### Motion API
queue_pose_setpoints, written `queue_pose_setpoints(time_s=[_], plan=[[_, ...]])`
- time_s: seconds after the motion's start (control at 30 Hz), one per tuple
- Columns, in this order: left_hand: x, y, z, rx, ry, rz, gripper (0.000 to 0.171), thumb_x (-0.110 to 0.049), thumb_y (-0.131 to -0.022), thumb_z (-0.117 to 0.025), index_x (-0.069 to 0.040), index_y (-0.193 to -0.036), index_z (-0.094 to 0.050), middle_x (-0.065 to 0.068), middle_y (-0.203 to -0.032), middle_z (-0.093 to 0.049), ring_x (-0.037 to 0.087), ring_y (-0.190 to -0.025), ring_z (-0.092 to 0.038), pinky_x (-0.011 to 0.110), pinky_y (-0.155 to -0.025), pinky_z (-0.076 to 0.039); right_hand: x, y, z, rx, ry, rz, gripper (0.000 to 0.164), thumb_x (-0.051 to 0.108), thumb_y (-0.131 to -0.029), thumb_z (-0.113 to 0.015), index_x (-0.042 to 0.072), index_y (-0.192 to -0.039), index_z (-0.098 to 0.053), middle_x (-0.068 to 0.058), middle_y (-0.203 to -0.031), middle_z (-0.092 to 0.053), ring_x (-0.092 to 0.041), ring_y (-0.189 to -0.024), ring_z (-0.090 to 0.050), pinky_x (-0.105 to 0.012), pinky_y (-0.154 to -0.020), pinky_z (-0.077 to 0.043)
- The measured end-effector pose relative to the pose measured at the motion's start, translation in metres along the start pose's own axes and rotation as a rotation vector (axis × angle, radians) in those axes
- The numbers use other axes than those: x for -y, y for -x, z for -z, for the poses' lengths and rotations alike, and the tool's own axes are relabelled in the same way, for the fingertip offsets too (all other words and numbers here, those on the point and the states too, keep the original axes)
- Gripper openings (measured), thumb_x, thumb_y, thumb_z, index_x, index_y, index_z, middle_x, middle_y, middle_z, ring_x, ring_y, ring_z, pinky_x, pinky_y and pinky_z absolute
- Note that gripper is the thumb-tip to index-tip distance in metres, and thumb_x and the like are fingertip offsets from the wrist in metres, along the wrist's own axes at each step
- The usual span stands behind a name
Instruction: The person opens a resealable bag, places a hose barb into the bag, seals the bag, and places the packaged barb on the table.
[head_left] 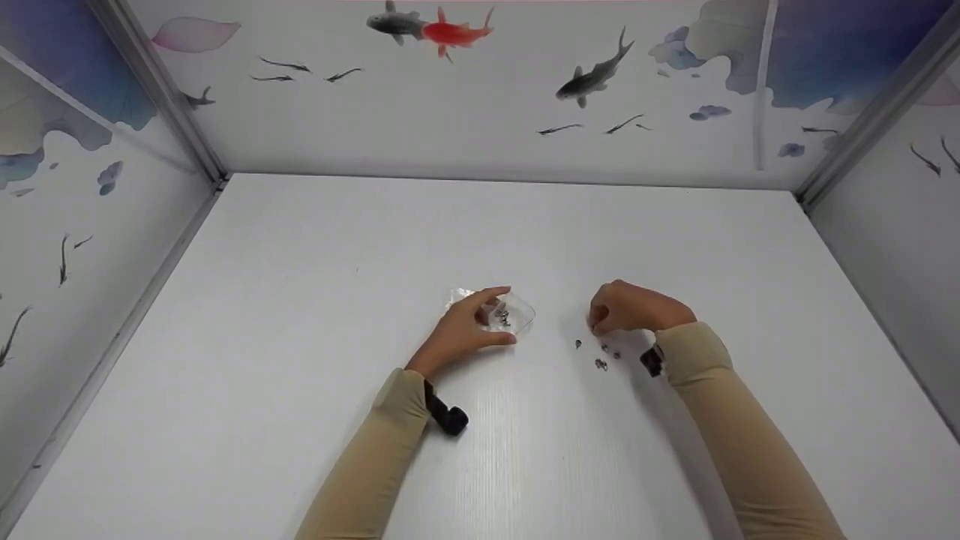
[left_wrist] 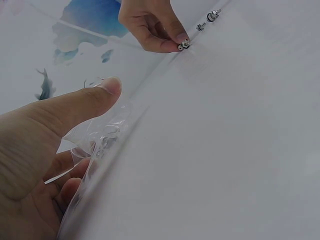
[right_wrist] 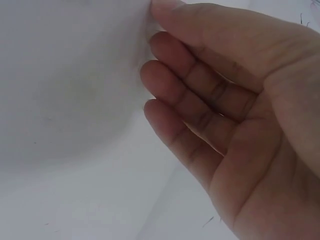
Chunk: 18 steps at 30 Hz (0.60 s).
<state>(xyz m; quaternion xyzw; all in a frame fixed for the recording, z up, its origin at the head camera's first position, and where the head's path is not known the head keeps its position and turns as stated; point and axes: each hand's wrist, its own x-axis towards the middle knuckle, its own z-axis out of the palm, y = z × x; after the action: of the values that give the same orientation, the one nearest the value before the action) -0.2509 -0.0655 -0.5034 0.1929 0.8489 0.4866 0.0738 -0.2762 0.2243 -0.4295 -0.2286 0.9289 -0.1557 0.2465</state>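
Small silvery metal fasteners (head_left: 601, 364) lie loose on the white bench (head_left: 225, 375). The left hand (head_left: 463, 330) grips a clear plastic container (head_left: 523, 319) with more metal pieces (head_left: 504, 318) inside; the right hand (head_left: 631, 308) pinches one silvery fastener (left_wrist: 183, 45). Beyond stands a white panel (head_left: 480, 135) painted with grey and red fish (head_left: 596, 79).

The container (head_left: 524, 309) is glossy clear plastic, the fasteners (head_left: 601, 364) shiny metal.
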Motion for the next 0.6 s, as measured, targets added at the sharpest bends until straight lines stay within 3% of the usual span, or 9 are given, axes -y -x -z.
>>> queue_pose_setpoints(time_s=[0.3, 0.6], plan=[[0.0028, 0.0004, 0.0001, 0.004, 0.03, -0.02, 0.078, -0.033, -0.075, -0.083, -0.022, -0.143, -0.046, 0.004, -0.127, -0.057, 0.016, -0.093, -0.05, 0.033, -0.083, -0.042, -0.0003, 0.0005, 0.0032, 0.0, 0.026, 0.018, 0.013, 0.007, -0.088, -0.064, 0.012, -0.094, -0.074, -0.004, -0.103, -0.067, -0.015, -0.084, -0.056, -0.036, -0.08, -0.049], [0.0017, 0.001, -0.0002, -0.005, 0.026, -0.027, 0.078, -0.033, -0.074, -0.083, -0.02, -0.143, -0.047, 0.005, -0.126, -0.058, 0.017, -0.093, -0.05, 0.032, -0.082, -0.042, 0.0063, -0.0015, 0.0048, -0.06, 0.018, 0.067, 0.011, 0.009, -0.088, -0.065, 0.01, -0.095, -0.074, -0.002, -0.095, -0.068, -0.015, -0.082, -0.057, -0.034, -0.077, -0.05]])
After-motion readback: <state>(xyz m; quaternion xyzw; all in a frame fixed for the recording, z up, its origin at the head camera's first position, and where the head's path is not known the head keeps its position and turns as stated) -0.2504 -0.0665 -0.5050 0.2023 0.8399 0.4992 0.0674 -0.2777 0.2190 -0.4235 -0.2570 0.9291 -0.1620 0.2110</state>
